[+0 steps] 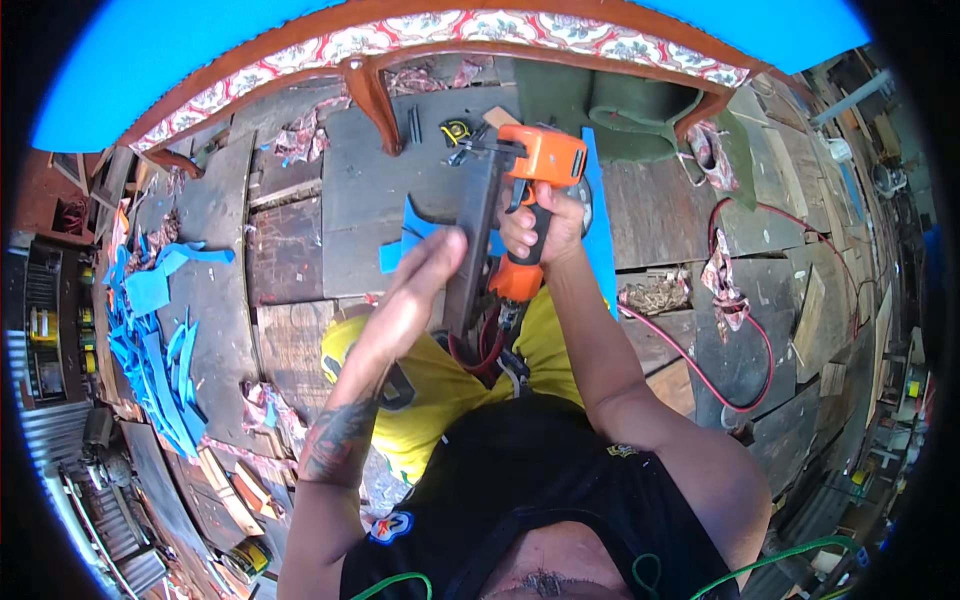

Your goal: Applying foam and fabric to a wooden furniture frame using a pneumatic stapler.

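My right hand (548, 222) is wrapped round the black grip of an orange air staple gun (545, 155), held up above my lap. The gun's long dark magazine (474, 235) runs down its left side toward my knees. Against that magazine lies my left hand (425, 265), its fingers stretched out and pressed together; some of them are hidden. From the bottom of the grip a red air hose (480, 362) loops off. Behind the gun are blue fabric pieces (600, 235) on the floor boards, and a round disc partly covered by my hand.
A wooden-framed seat with patterned trim (420, 38) and blue covering (230, 45) stands ahead on carved legs (378, 105). A tape measure (455, 130) lies under it. Blue scraps (150, 350) heap at the left; red hose (745, 405) curls at the right. Green cloth (620, 115) lies beyond.
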The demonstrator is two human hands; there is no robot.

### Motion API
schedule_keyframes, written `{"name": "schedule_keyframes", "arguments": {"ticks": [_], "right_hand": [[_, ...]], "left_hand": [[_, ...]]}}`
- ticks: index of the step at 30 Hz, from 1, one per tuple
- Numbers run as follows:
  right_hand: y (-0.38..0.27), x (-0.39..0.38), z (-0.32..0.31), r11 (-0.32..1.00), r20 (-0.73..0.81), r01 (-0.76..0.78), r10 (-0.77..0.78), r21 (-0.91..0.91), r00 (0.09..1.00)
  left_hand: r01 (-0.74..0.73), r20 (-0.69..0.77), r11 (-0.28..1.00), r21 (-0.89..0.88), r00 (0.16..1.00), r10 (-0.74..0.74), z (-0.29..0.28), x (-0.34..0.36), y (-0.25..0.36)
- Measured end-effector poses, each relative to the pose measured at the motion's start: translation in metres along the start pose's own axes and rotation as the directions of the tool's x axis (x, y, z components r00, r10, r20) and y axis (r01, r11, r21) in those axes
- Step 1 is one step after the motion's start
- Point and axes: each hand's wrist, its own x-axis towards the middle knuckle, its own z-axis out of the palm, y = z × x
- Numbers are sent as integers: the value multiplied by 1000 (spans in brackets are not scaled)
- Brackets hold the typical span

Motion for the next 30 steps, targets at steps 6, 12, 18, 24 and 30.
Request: {"name": "schedule_keyframes", "arguments": {"ticks": [6,12,18,24,30], "right_hand": [[3,-25,6,994,-119,-60,48,-92,992],[22,-39,15,997,-211,-28,11,-77,977],[25,-38,27,983,-203,-65,29,-174,979],[27,-38,26,976,-151,-165,143,-144,978],[28,-43,22,970,-184,-173,141,-172,973]], "left_hand": [[87,-164,996,-27,982,-90,23,23,-9],[30,-239,986,-162,968,-69,28,11,-32],[-66,-269,961,-268,963,-9,28,-6,-44],[-46,-292,985,-166,956,-5,28,-18,-54],[-58,-325,998,-1,944,54,27,-15,-66]]}}
